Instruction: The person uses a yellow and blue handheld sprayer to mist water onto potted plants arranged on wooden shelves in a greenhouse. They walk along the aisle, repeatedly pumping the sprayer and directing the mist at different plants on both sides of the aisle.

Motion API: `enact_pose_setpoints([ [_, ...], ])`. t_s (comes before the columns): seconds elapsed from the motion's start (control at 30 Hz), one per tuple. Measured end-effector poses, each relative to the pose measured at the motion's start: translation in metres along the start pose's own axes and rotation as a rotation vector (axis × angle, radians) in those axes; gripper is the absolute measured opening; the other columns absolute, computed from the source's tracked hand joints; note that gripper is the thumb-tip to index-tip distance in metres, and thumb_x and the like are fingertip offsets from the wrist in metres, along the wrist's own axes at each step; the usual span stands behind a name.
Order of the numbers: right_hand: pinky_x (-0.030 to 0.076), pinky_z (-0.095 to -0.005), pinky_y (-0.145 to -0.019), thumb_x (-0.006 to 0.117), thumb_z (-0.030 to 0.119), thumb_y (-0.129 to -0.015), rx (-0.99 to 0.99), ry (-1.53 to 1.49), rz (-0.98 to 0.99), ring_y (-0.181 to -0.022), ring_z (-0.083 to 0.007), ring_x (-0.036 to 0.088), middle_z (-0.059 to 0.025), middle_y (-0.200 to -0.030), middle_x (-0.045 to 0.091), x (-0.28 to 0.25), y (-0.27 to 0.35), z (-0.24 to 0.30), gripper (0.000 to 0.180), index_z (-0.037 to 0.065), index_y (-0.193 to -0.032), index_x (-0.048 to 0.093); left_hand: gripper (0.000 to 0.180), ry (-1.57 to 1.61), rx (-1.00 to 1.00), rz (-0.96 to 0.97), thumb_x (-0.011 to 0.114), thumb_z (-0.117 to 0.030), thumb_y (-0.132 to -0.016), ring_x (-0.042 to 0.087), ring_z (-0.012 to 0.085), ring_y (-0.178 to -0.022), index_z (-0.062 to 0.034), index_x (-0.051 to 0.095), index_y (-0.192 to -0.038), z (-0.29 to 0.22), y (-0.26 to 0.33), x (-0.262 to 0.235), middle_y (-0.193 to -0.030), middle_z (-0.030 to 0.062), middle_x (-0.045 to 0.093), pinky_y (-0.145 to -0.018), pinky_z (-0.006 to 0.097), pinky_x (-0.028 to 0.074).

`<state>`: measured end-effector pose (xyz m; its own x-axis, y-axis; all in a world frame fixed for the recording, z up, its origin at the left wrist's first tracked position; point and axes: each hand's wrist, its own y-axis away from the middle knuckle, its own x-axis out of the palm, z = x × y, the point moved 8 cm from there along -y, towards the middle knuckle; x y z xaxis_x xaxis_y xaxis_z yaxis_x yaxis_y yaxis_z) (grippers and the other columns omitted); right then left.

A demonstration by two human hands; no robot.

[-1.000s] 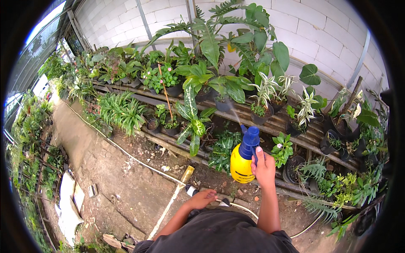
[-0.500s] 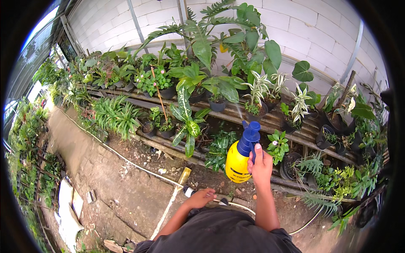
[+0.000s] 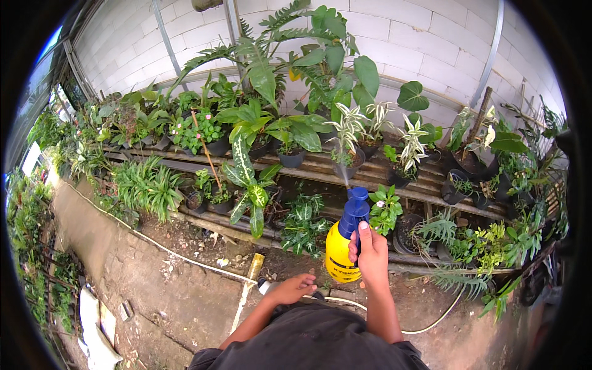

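My right hand (image 3: 372, 250) is wrapped round the dark blue handle of a pump spray bottle (image 3: 341, 251) with a yellow body, its thumb up near the top. The bottle leans slightly, and a fine mist (image 3: 346, 180) leaves its blue head toward a potted plant with white-striped leaves (image 3: 350, 126) on the upper shelf. Just right of the bottle grows a leafy plant with a pale pink flower (image 3: 385, 211). My left hand (image 3: 293, 288) is empty at waist height, fingers loosely stretched out, in front of my dark shirt.
Tiered shelves of metal slats (image 3: 425, 185) carry many potted plants along a white block wall (image 3: 407, 40). A pale hose (image 3: 166, 246) runs across the dirt floor, near a yellowish post end (image 3: 255, 266). White sacking (image 3: 92, 327) lies at the lower left, beside more greenery.
The view has turned a little to the right, so the plants sit farther left. Against them the bottle has shifted right, its nozzle now below the white-striped plant's pot. Mist shows in both frames.
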<state>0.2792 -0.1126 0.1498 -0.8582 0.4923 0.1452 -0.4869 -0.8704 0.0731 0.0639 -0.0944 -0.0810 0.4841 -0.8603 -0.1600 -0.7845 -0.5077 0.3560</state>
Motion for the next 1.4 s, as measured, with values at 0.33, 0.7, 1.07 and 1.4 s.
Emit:
enact_pose_setpoints([
  [0.33,0.041,-0.0278,-0.05,0.056,0.035,-0.113,-0.21,0.473,0.203,-0.053,-0.0074,0.053,-0.001,-0.059,0.058,0.03,0.026,0.026,0.05,-0.003,-0.083,0.068,0.065,0.308,0.257,0.486,0.068,-0.026,-0.108,0.047,0.0255,-0.147,-0.0059,0.033,-0.159,-0.097,0.006,0.045,-0.156,0.0134,0.044,-0.116,0.042,0.046],
  [0.7,0.039,-0.0251,-0.05,0.053,0.038,-0.115,-0.155,0.342,0.121,-0.054,-0.0058,0.048,0.0007,-0.063,0.056,0.071,0.006,0.017,0.049,-0.001,-0.087,0.065,0.055,0.271,0.196,0.429,0.066,-0.024,-0.109,0.052,0.0237,-0.142,-0.0038,0.041,-0.155,-0.077,-0.004,-0.016,-0.15,0.013,0.052,-0.117,0.042,0.044],
  [1.07,0.043,-0.0271,-0.051,0.057,0.034,-0.113,-0.058,0.282,0.09,-0.054,-0.0068,0.055,-0.0011,-0.061,0.06,0.138,-0.021,0.003,0.047,-0.003,-0.086,0.069,0.051,0.202,0.172,0.446,0.063,-0.033,-0.111,0.059,0.0195,-0.134,-0.001,0.055,-0.149,-0.071,0.001,-0.108,-0.144,0.0112,0.063,-0.114,0.038,0.047],
  [1.4,0.039,-0.0259,-0.05,0.054,0.037,-0.115,-0.017,0.074,-0.087,-0.054,-0.0074,0.049,0.0004,-0.063,0.055,0.181,-0.037,-0.011,0.048,0.0,-0.087,0.064,0.041,-0.03,0.229,0.462,0.063,-0.035,-0.111,0.074,0.0169,-0.106,0.0006,0.076,-0.125,-0.081,0.005,-0.192,-0.115,0.0097,0.08,-0.098,0.034,0.056],
])
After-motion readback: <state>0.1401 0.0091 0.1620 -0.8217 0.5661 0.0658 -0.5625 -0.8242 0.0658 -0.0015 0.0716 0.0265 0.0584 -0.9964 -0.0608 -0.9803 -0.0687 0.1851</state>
